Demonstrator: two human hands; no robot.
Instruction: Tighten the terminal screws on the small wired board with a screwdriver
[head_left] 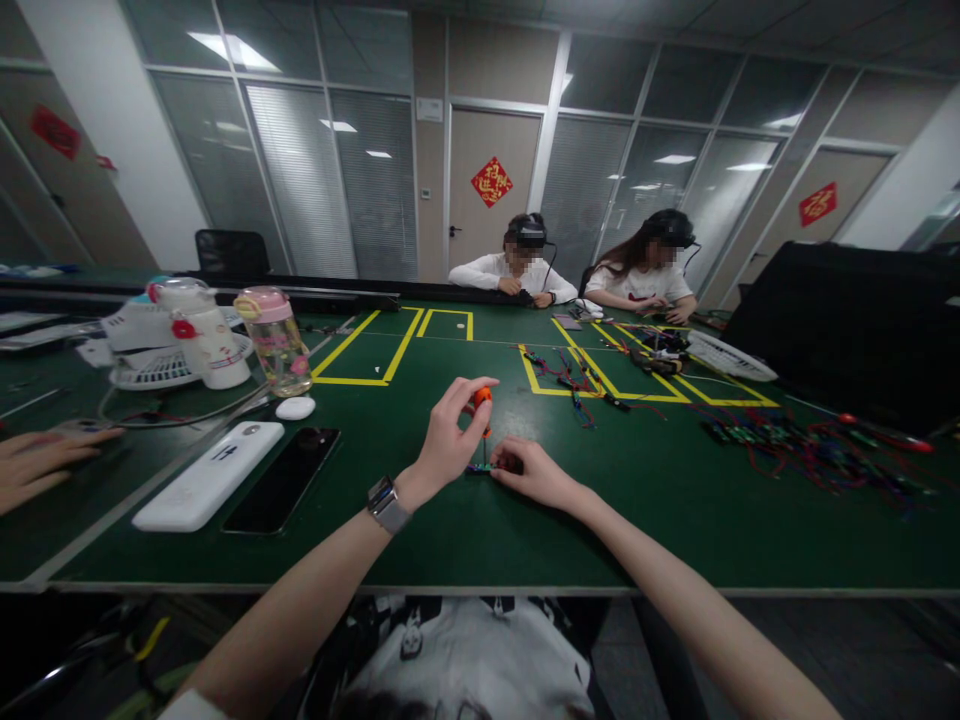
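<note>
My left hand (448,436), with a watch on the wrist, pinches the orange handle of a small screwdriver (482,398) that stands upright on the green table (450,540). Its tip meets a small electronic part (481,467) lying flat on the table. My right hand (531,471) rests on the table with fingers closed on that part, holding it from the right.
A white power bank (208,475), a black phone (283,478) and a white case (295,407) lie at the left. Bottles (274,340) and a fan (165,345) stand behind them. Another person's hand (41,460) rests at far left. Wired parts (787,440) lie at right. Two people sit opposite.
</note>
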